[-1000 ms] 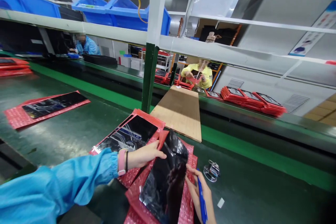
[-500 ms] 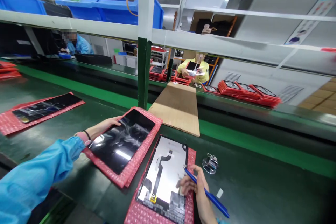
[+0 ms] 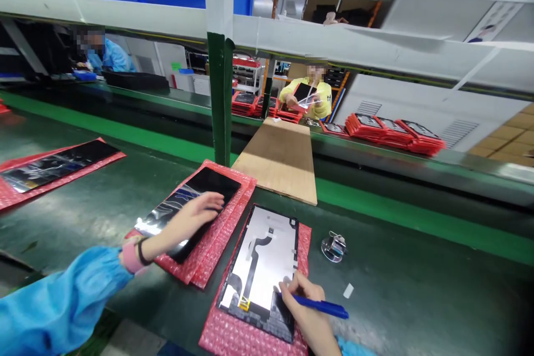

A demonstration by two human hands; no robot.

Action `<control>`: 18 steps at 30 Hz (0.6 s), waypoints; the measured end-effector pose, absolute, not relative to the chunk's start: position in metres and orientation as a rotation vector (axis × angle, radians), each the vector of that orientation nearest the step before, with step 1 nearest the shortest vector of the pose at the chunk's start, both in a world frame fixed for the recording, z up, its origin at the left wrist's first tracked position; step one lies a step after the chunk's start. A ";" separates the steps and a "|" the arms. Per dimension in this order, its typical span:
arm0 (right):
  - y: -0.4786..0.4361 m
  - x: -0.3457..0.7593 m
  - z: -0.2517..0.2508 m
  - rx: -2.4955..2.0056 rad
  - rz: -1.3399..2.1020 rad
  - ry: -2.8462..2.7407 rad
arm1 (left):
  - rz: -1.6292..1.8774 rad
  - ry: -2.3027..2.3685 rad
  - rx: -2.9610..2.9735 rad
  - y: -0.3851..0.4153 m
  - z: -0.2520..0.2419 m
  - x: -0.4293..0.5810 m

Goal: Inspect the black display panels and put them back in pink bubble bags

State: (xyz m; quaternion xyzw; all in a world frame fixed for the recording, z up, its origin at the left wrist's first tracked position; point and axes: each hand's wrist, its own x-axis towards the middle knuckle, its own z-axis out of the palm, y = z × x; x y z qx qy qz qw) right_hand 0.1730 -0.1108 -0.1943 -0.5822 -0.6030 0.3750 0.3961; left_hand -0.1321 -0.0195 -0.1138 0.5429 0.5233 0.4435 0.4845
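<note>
My left hand, fingers stretched out, is over the glossy black screen panel; I cannot tell whether it touches. That panel sits on red bubble-wrap sheets. To its right lies a second screen panel, its white back facing up with a dark ribbon cable and a yellow connector piece near the bottom. Red bubble wrap shows beneath it. Closed around a blue pen, my right hand is at this panel's lower right, the pen's tip end hidden by the fingers.
A small tape dispenser-like item and a white slip lie to the right. Another black panel on red wrap is at left. A wooden board spans toward the far bench, where red-wrapped stacks and a person in yellow are.
My left hand has moved from the black panel's left edge to over its middle. My right hand has shifted slightly down the white-backed panel, the pen now lying more level. The view has tilted down.
</note>
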 end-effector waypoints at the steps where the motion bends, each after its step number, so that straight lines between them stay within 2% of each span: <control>1: -0.111 0.173 -0.194 -1.476 0.955 -1.542 | 1.008 1.222 1.279 -0.029 -0.119 -0.117; 7: -0.112 0.171 -0.192 -1.455 1.004 -1.515 | 0.785 1.231 0.987 -0.059 -0.142 -0.073; 18: -0.096 0.178 -0.190 -1.230 1.334 -0.922 | 0.694 1.317 0.689 -0.043 -0.132 -0.061</control>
